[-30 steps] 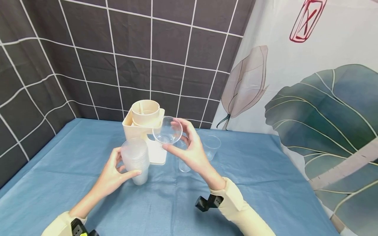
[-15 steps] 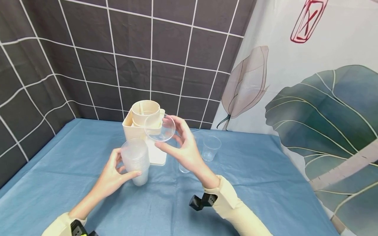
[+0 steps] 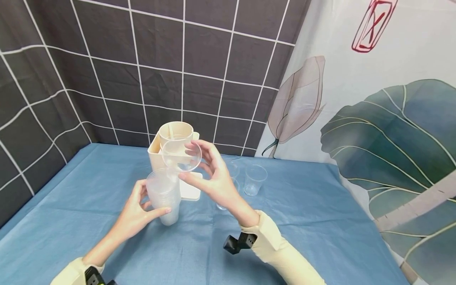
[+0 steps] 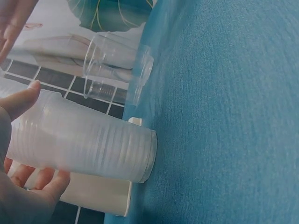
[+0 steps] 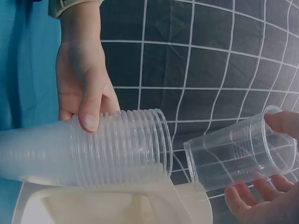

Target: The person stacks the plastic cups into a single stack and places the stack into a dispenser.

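My left hand (image 3: 137, 213) grips a tall stack of nested clear plastic cups (image 3: 164, 198), thumb on the near side and fingers round the far side. The stack stands upright, its base close to the blue cloth in the left wrist view. My right hand (image 3: 219, 182) holds a single clear plastic cup (image 5: 233, 151) near its rim, between thumb and fingers. That cup is raised up and to the right of the stack, its base toward the stack's open top. In the right wrist view a gap shows between the cup's base and the stack's top rim (image 5: 163, 140).
Behind the stack stands a cream holder (image 3: 154, 160) with a round cup-like container (image 3: 175, 130) on top. A clear cup (image 3: 255, 180) stands on the blue cloth (image 3: 303, 225) at the right, with other clear cups partly hidden behind my right hand. Dark gridded fabric (image 3: 203, 51) hangs at the back.
My right hand has moved left with the single cup, from over the cream base to close above the stack. My left hand and the stack have stayed in place.
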Demonstrator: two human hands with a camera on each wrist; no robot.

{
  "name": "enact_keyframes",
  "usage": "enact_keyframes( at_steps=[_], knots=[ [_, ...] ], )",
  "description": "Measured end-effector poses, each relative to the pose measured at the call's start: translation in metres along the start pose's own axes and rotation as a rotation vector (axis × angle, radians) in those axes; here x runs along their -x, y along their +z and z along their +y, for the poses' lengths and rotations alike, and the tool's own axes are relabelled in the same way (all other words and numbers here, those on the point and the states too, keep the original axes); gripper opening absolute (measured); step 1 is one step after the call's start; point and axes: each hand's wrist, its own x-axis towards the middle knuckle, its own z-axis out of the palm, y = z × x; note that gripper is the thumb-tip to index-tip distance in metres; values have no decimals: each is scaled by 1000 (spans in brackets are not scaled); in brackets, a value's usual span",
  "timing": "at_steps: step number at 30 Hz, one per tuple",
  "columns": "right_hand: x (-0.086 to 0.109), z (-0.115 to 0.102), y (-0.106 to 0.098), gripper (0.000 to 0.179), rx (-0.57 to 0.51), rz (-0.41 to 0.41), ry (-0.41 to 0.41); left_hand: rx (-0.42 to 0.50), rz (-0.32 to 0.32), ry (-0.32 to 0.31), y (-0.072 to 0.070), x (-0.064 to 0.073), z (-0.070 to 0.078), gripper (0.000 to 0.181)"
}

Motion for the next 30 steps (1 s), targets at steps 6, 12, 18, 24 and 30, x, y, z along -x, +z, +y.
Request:
enact_keyframes(
  at_steps=[6, 12, 18, 24, 30],
  knots=[
    [-3, 2, 5, 67, -11, -18, -24, 1, 4, 8, 0, 0, 0, 75],
    [-4, 10, 8, 67, -40, -21, -24, 18, -4, -2, 0, 0, 0, 75],
    [-5, 17, 11, 71, -68, -49, -9, 9, 0, -7, 0, 0, 1, 76],
    [-6, 18, 12, 72, -78, -55, -10, -2, 5, -7, 0, 1, 2, 76],
    [-5, 22, 15, 70, -72, -84, 21, 4, 7, 2, 1, 1, 2, 76]
  ],
)
